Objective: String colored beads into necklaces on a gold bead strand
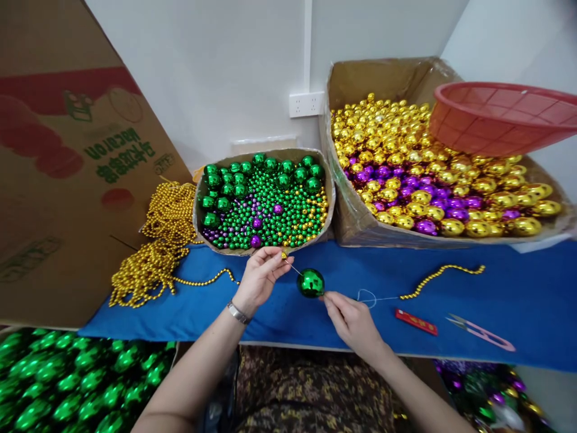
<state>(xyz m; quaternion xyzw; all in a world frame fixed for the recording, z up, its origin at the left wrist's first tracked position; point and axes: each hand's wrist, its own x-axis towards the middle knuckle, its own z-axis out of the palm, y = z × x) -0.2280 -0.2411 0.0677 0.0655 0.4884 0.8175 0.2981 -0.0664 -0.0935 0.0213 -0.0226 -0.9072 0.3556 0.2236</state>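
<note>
My left hand [260,278] is closed in a pinch on a thin needle [294,268] with a small gold bead at its upper end. A large shiny green ball [311,282] sits on the needle's lower end, just above the blue table cover [518,300]. My right hand [351,320] is closed with its fingertips at the ball's lower right side, pinching the thin thread. That thread loops to the right into a short gold bead strand [442,275].
A cardboard tray of green, purple and gold beads [264,201] stands behind my hands. Right of it is a box of gold and purple balls [433,180] with a red basket [500,117]. Gold bead strands [160,246] lie left. A red lighter [415,322] and pink snips [480,331] lie right.
</note>
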